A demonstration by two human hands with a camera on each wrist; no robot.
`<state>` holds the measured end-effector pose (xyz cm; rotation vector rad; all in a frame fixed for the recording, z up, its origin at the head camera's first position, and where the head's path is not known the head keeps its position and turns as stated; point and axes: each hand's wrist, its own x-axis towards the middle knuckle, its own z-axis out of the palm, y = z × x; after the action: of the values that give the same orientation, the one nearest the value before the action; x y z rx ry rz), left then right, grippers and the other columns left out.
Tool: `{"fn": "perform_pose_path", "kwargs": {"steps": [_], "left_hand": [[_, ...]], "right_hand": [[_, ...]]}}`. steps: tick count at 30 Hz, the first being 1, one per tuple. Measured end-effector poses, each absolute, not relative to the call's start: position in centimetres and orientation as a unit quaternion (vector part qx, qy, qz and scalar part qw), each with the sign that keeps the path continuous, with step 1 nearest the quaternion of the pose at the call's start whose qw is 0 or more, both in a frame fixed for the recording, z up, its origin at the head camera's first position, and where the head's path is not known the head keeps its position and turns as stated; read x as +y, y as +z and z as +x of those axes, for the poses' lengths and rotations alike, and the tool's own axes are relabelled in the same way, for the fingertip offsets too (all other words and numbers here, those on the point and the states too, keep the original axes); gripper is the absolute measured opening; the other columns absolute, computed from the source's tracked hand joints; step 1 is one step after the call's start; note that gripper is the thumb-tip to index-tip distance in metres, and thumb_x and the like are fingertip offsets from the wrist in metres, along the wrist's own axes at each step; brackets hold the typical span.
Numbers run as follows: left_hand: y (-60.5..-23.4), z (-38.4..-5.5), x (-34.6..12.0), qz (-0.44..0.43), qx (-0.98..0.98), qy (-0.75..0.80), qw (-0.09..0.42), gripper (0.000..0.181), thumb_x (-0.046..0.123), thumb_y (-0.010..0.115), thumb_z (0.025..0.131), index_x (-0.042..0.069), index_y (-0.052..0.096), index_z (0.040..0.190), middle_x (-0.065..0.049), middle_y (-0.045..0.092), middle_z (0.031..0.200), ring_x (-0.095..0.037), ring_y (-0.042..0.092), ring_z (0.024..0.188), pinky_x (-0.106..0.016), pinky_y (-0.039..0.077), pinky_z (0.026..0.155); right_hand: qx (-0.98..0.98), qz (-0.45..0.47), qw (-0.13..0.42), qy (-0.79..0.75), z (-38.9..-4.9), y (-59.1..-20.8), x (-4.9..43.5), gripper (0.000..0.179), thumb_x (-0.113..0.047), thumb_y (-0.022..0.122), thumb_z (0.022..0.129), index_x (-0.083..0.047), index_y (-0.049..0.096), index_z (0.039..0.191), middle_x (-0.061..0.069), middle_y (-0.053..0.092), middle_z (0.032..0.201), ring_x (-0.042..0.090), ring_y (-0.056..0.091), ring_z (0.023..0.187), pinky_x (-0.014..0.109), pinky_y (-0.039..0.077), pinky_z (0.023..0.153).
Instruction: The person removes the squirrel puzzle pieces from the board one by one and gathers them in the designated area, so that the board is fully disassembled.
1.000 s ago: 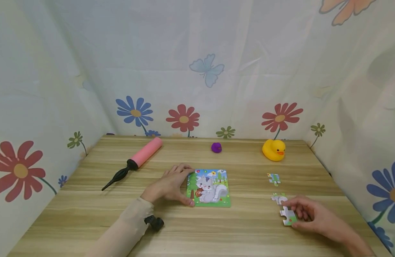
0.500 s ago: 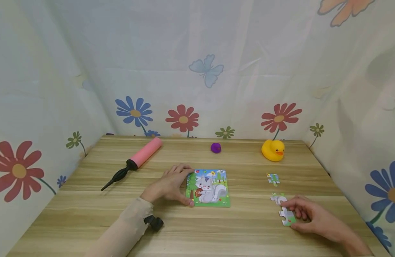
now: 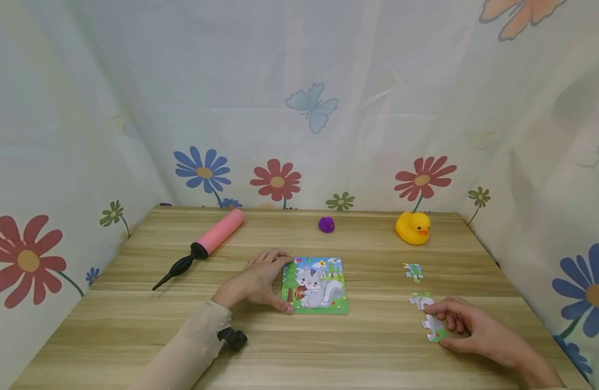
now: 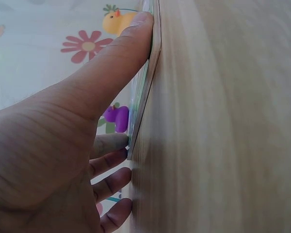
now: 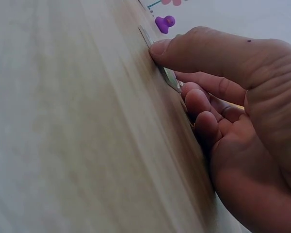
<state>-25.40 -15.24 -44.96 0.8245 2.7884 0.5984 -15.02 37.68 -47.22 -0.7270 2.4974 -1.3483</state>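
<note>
A square jigsaw puzzle [image 3: 316, 292] with a grey squirrel picture lies flat on the wooden table. My left hand [image 3: 262, 284] holds it by its left side, thumb at the near corner and index finger at the far corner. In the left wrist view the thumb lies against the edge of the puzzle board [image 4: 144, 92]. Over at the right, my right hand [image 3: 475, 327] pinches a grey-and-green jigsaw piece [image 3: 433, 329] between thumb and index finger, close over the table. Its index fingertip overlaps a second jigsaw piece [image 3: 420, 301]; a third piece [image 3: 414, 272] lies farther back.
A pink hand pump [image 3: 221, 233] with a black nozzle lies at the back left. A small purple duck [image 3: 326, 225] and a larger yellow duck [image 3: 413, 228] stand near the back edge. Flower-print curtains [image 3: 251, 108] enclose the table [image 3: 372, 357].
The piece in my right hand has levelled and turned slightly, and the index finger has shifted a little toward the second piece. My left hand and the puzzle have stayed put.
</note>
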Motion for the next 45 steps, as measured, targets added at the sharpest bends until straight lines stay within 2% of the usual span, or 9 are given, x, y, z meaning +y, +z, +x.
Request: {"fn": "perform_pose_path", "kwargs": {"steps": [12, 15, 19, 23, 26, 30, 33, 37, 45], "left_hand": [[-45.1, -25.5, -15.3, 0.278, 0.934, 0.206, 0.087, 0.124, 0.064, 0.101, 0.072, 0.014, 0.043, 0.170, -0.008, 0.039, 0.172, -0.035, 0.034, 0.158, -0.070, 0.028, 0.129], [-45.1, -25.5, -15.2, 0.279, 0.934, 0.207, 0.085, 0.124, 0.064, 0.101, 0.072, 0.014, 0.044, 0.170, -0.007, 0.039, 0.171, -0.034, 0.035, 0.157, -0.069, 0.028, 0.129], [-44.9, -25.4, -15.2, 0.279, 0.933, 0.212, 0.084, 0.123, 0.063, 0.101, 0.073, 0.014, 0.044, 0.170, -0.006, 0.039, 0.171, -0.035, 0.035, 0.156, -0.069, 0.029, 0.129], [-44.8, -25.3, -15.2, 0.283, 0.932, 0.211, 0.085, 0.124, 0.063, 0.101, 0.073, 0.013, 0.043, 0.170, -0.008, 0.039, 0.171, -0.036, 0.034, 0.158, -0.069, 0.028, 0.129], [-44.9, -25.3, -15.2, 0.285, 0.932, 0.208, 0.085, 0.125, 0.065, 0.101, 0.073, 0.012, 0.043, 0.170, -0.010, 0.038, 0.172, -0.037, 0.032, 0.159, -0.070, 0.028, 0.129], [-44.9, -25.2, -15.3, 0.283, 0.932, 0.209, 0.085, 0.125, 0.065, 0.100, 0.073, 0.013, 0.043, 0.170, -0.010, 0.037, 0.173, -0.037, 0.032, 0.160, -0.071, 0.027, 0.129], [-44.9, -25.3, -15.2, 0.281, 0.933, 0.209, 0.085, 0.125, 0.065, 0.101, 0.073, 0.013, 0.043, 0.170, -0.010, 0.037, 0.173, -0.037, 0.032, 0.160, -0.071, 0.026, 0.130], [-44.9, -25.3, -15.3, 0.281, 0.933, 0.209, 0.086, 0.125, 0.064, 0.101, 0.073, 0.012, 0.043, 0.170, -0.011, 0.037, 0.173, -0.038, 0.031, 0.160, -0.071, 0.026, 0.130], [-44.9, -25.3, -15.2, 0.281, 0.932, 0.212, 0.087, 0.124, 0.063, 0.101, 0.073, 0.012, 0.044, 0.170, -0.010, 0.038, 0.173, -0.037, 0.033, 0.159, -0.070, 0.027, 0.129]], "right_hand": [[0.849, -0.254, 0.096, -0.453, -14.9, -47.1, 37.5, 0.049, -0.009, 0.085, 0.098, -0.010, 0.068, 0.144, 0.009, 0.059, 0.102, 0.022, 0.055, 0.087, 0.033, 0.046, 0.064], [0.845, -0.227, 0.124, -0.468, -14.9, -46.8, 37.5, 0.048, -0.011, 0.082, 0.101, -0.010, 0.066, 0.146, 0.011, 0.061, 0.109, 0.022, 0.056, 0.091, 0.031, 0.048, 0.067], [0.833, -0.168, 0.171, -0.498, -15.2, -46.3, 37.5, 0.051, -0.014, 0.078, 0.105, -0.003, 0.060, 0.152, 0.016, 0.061, 0.123, 0.020, 0.059, 0.099, 0.025, 0.052, 0.077], [0.835, -0.114, 0.183, -0.506, -15.6, -45.8, 37.3, 0.059, -0.014, 0.076, 0.106, 0.005, 0.052, 0.157, 0.018, 0.061, 0.126, 0.020, 0.063, 0.101, 0.024, 0.057, 0.084], [0.854, -0.069, 0.162, -0.489, -15.8, -45.4, 36.9, 0.063, -0.020, 0.077, 0.107, 0.004, 0.050, 0.159, 0.016, 0.063, 0.128, 0.022, 0.063, 0.103, 0.026, 0.057, 0.085], [0.872, -0.038, 0.103, -0.476, -16.3, -44.8, 36.2, 0.065, -0.023, 0.078, 0.106, 0.001, 0.051, 0.160, 0.017, 0.063, 0.133, 0.021, 0.064, 0.101, 0.028, 0.057, 0.079], [0.875, -0.052, 0.054, -0.478, -16.8, -44.1, 35.6, 0.065, -0.021, 0.079, 0.106, -0.001, 0.051, 0.161, 0.021, 0.061, 0.140, 0.019, 0.066, 0.097, 0.028, 0.059, 0.077], [0.875, -0.084, 0.010, -0.477, -17.8, -42.6, 34.5, 0.067, -0.023, 0.079, 0.107, -0.007, 0.048, 0.165, 0.024, 0.057, 0.152, 0.018, 0.068, 0.099, 0.025, 0.061, 0.081], [0.858, -0.145, -0.025, -0.492, -19.6, -39.5, 31.6, 0.071, -0.023, 0.080, 0.106, -0.018, 0.045, 0.169, 0.015, 0.055, 0.156, 0.016, 0.072, 0.104, 0.023, 0.062, 0.087]]}}
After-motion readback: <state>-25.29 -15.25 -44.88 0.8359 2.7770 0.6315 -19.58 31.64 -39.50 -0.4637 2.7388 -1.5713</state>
